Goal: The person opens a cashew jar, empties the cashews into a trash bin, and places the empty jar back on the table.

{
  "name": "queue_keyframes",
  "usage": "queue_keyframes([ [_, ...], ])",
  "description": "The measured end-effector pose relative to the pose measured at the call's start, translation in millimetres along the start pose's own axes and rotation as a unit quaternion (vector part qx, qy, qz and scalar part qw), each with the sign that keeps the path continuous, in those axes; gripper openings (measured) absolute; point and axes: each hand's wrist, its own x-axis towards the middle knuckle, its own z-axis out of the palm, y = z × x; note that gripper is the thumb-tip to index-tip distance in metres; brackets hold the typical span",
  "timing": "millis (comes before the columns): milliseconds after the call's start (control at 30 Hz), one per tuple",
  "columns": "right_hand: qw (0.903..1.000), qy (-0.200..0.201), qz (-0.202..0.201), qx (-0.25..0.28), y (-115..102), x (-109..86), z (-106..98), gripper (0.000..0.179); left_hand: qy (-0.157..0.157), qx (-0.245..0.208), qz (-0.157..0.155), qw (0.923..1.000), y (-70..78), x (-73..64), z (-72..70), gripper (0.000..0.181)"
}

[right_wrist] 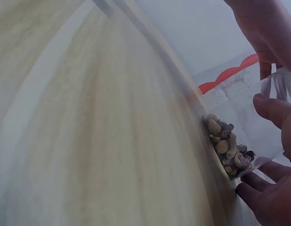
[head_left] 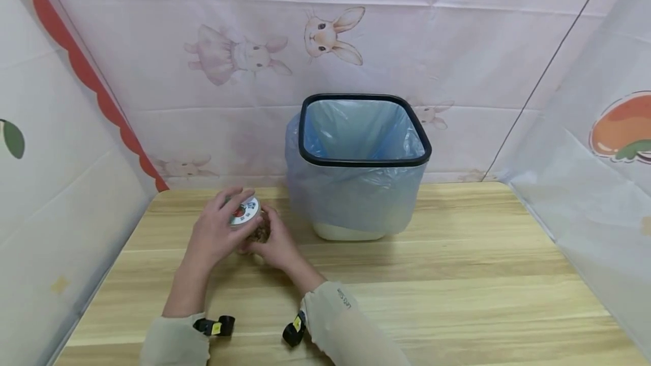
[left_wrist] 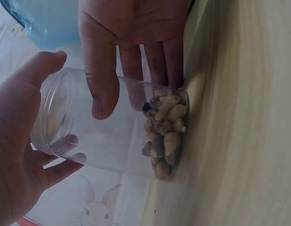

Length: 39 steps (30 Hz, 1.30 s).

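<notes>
A clear jar [left_wrist: 103,127] stands upright on the table, with a shallow layer of what look like mixed nuts [left_wrist: 166,125] at its bottom. Its round white lid [head_left: 246,212] carries a red and dark print. From above, my left hand [head_left: 216,233] grips the top of the jar, thumb and fingers spread around the lid's rim. Lower down, my right hand [head_left: 278,244] holds the jar's body, with the thumb on one side and the fingers behind. In the right wrist view the nuts [right_wrist: 230,146] show through the wall beside my right fingers.
A bin [head_left: 346,234] lined with a blue plastic bag [head_left: 351,196] stands behind and to the right of the jar, its black rim [head_left: 363,162] facing up. Printed cloth walls [head_left: 244,129] enclose the wooden table [head_left: 458,275] at the back and sides.
</notes>
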Motion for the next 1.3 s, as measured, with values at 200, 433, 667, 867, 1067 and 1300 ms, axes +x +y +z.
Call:
queue_keyframes([
  [200,1.0000,-0.001,-0.004,-0.007,-3,-6.2,-4,0.089,-0.008,-0.011,0.003,0.9999,6.5,0.1,-5.1,0.061],
  [433,0.9989,-0.011,-0.042,-0.017,-4,-17.5,-11,0.086,-0.027,-0.014,-0.001,0.9995,21.1,-0.1,-17.2,0.064],
  [667,0.9975,-0.014,-0.061,-0.034,-12,-32.5,-19,0.088,-0.036,-0.008,0.005,0.9993,36.4,-1.6,-27.9,0.064],
  [867,0.9956,-0.009,-0.079,-0.049,-26,-47.5,-33,0.090,-0.020,-0.017,0.039,0.9989,53.8,-0.4,-36.3,0.066],
  [1067,0.9914,-0.008,-0.120,-0.053,-34,-60.5,-49,0.089,-0.010,-0.033,0.072,0.9968,73.5,-0.2,-45.3,0.068],
  [1300,0.9875,-0.020,-0.154,-0.028,-39,-78.0,-65,0.091,-0.011,-0.064,0.119,0.9908,94.2,-3.1,-53.9,0.070],
])
